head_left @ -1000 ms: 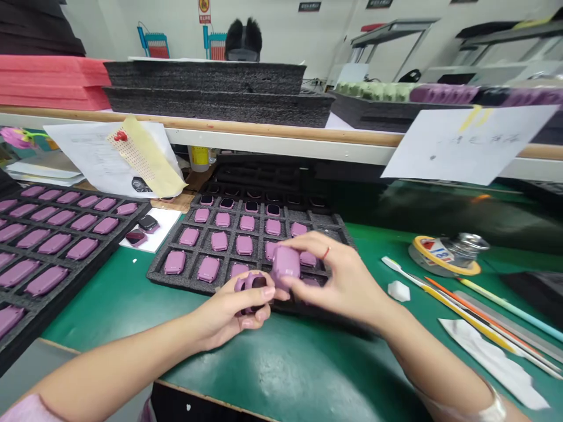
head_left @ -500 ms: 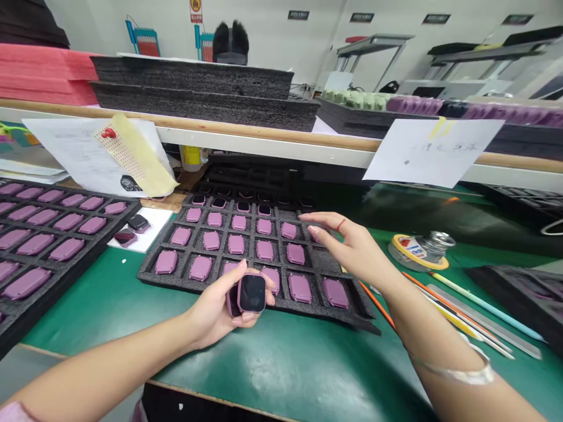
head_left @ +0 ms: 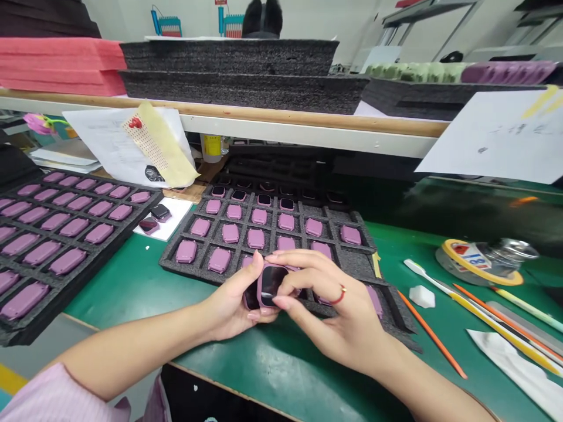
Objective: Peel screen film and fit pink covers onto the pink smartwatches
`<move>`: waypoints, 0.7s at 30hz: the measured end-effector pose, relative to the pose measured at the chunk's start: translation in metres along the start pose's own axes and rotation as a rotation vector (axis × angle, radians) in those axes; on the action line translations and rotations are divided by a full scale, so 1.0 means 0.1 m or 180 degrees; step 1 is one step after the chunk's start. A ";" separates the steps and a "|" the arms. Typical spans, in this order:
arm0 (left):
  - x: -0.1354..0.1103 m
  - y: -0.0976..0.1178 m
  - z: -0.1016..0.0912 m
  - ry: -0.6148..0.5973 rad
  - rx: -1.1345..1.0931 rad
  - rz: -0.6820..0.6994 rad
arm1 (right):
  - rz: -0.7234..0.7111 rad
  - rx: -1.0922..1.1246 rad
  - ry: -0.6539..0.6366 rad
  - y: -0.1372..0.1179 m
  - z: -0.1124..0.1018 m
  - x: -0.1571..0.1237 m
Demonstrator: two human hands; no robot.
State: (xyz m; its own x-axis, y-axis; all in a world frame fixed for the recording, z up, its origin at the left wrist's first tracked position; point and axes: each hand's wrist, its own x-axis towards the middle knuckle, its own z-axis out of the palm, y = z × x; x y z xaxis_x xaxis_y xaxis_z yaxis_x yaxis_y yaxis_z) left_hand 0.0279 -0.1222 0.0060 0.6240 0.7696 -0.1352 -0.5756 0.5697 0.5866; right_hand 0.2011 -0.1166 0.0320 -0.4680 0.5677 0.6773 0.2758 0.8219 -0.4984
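**Two hands on one purple watch**

Two hands meet over the front edge of the foam tray. The left hand (head_left: pixel 233 302) is curled, thumb up and fingers beneath, gripping a purple watch (head_left: pixel 269 284) whose dark screen faces the camera; a second dark-faced piece shows just behind it in the same grip. The right hand (head_left: pixel 338 316), with a red ring (head_left: pixel 339 296) on one finger, pinches the same watch between forefinger above and thumb below.

Behind them lies the black foam tray (head_left: pixel 169 266), most of its pockets filled with purple cases (head_left: pixel 219 259). It rests on the green bench (head_left: pixel 272 363). A larger tray (head_left: pixel 26 331) of similar cases sits to the left. To the right lie an orange pencil (head_left: pixel 431 334), a small white block (head_left: pixel 421 296) and a tape roll (head_left: pixel 477 261). Dark foam sheets (head_left: pixel 237 76) are stacked on the shelf above.
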 end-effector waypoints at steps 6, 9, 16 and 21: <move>-0.01 0.01 0.02 -0.0087 0.0074 -0.0010 | 0.1004 0.0802 0.0975 -0.01 -0.03 0.06; -0.02 0.01 0.02 -0.0101 0.0041 -0.0051 | 0.1431 0.1484 0.1334 0.02 -0.07 0.05; -0.04 0.01 -0.01 -0.0125 -0.0037 -0.0093 | 0.1524 0.1570 0.1448 0.09 -0.12 0.04; -0.04 0.01 0.01 -0.0163 -0.0032 -0.0131 | 0.1004 0.0688 0.1416 0.05 -0.19 0.04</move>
State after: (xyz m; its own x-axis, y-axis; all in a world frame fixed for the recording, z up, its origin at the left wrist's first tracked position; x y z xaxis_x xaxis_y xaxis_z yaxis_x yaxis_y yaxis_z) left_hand 0.0255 -0.1252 0.0079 0.6733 0.7299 -0.1180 -0.5540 0.6037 0.5732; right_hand 0.2165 -0.1097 0.0428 0.0194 0.7866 0.6171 0.1453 0.6085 -0.7802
